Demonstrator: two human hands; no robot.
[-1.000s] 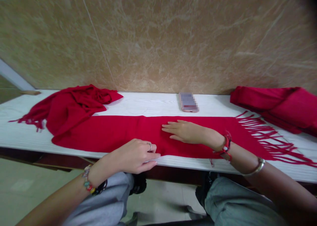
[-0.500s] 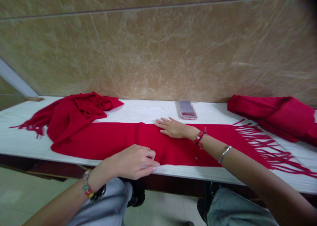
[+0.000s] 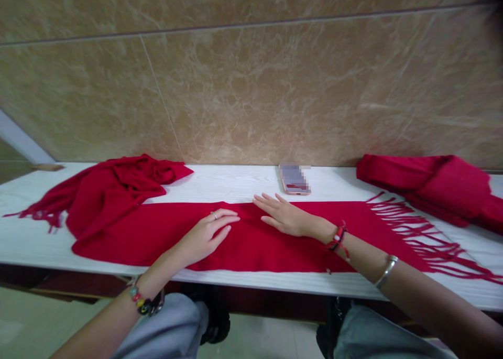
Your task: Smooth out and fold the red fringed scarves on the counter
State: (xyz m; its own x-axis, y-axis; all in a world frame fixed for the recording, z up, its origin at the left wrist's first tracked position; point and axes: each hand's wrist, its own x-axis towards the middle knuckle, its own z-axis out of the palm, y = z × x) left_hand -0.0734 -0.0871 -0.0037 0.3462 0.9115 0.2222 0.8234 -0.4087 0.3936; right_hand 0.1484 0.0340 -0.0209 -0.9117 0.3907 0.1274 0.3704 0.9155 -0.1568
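A red fringed scarf (image 3: 251,249) lies spread along the white tabletop, its right end straight with the fringe fanned out. Its left end is bunched into a loose, crumpled heap. My left hand (image 3: 206,236) rests over the middle of the scarf, palm down, with fingers extended and a ring on one of them. Just right of it, my right hand (image 3: 285,216) lies flat on the cloth, fingers spread near the scarf's far edge. Neither hand grips the fabric.
A phone (image 3: 294,180) lies behind the scarf, near the tiled wall (image 3: 251,97). Another piece of folded red cloth (image 3: 424,186) sits at the back right. The narrow white table (image 3: 31,243) ends close to my knees.
My left hand has moved from the scarf's near edge up to its middle, and its fingers have straightened. My right hand stays flat, shifted slightly. The near edge lies smoother.
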